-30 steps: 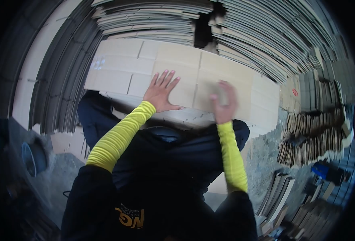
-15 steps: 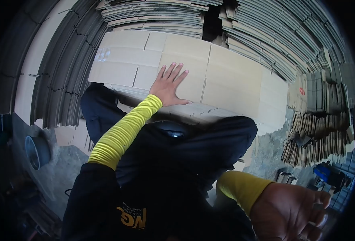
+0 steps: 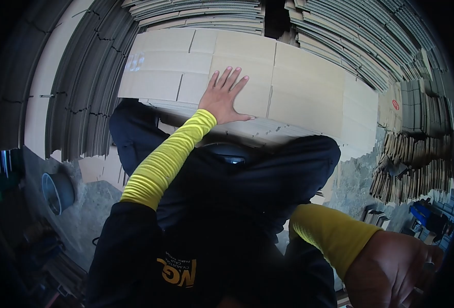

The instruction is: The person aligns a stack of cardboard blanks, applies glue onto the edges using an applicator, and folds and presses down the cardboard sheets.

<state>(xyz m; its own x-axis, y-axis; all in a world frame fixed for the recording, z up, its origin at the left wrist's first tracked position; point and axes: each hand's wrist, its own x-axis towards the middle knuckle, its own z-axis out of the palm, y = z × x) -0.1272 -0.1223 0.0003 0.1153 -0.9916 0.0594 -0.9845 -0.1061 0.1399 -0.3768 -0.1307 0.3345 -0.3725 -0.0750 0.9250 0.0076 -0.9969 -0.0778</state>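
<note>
My left hand (image 3: pixel 223 97) lies flat, palm down and fingers spread, on the top sheet of a stack of flattened cardboard boxes (image 3: pixel 309 87). The stack runs sideways in front of my crossed legs, and slits and crease lines show on its upper sheet. Low at the right edge, my right hand (image 3: pixel 391 269) is held out away from the cardboard, in shadow. Its fingers curl inward near the dark border of the view; whatever they hold, if anything, is hidden.
Tall stacks of flat cardboard stand at the left (image 3: pixel 78 92) and at the back right (image 3: pixel 350 36). Bundles of cardboard (image 3: pixel 411 169) lie on the right. A grey basin (image 3: pixel 58 192) sits on the concrete floor (image 3: pixel 91 205) at the left. Something blue (image 3: pixel 426 215) lies farther right.
The view has shifted slightly, so the scene sits a little higher and to the right. My left hand stays flat on the cardboard. My right hand has turned, with its palm showing less.
</note>
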